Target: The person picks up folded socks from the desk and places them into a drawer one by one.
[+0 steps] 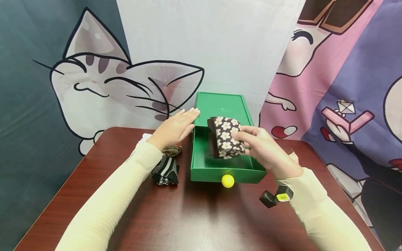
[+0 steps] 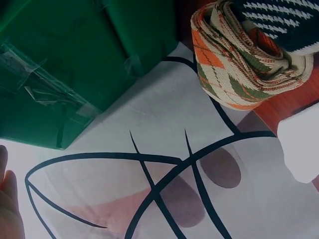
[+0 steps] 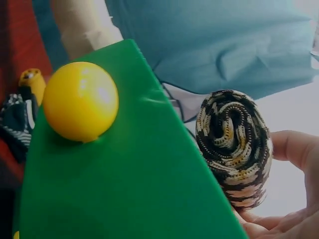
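My right hand (image 1: pixel 263 143) pinches a rolled floral knit bundle (image 1: pixel 226 136), black with white flowers, between thumb and fingers. It is held above the pulled-out drawer (image 1: pixel 207 175) of a green box (image 1: pixel 221 106). The right wrist view shows the coiled end of the same floral bundle (image 3: pixel 233 134). Straight fingers of my left hand (image 1: pixel 176 127) lie against the box's left top edge. Only a few of that hand's fingertips (image 2: pixel 7 194) show in the left wrist view. A yellow ball knob (image 1: pixel 227 181) sits on the drawer front.
Left of the drawer, on the brown table (image 1: pixel 201 223), lie a black-and-white knit bundle (image 1: pixel 165 170) and a rolled plaid knit (image 2: pixel 234 59) in orange, cream and green. Printed cloth (image 1: pixel 194 42) with cartoon figures hangs behind the table.
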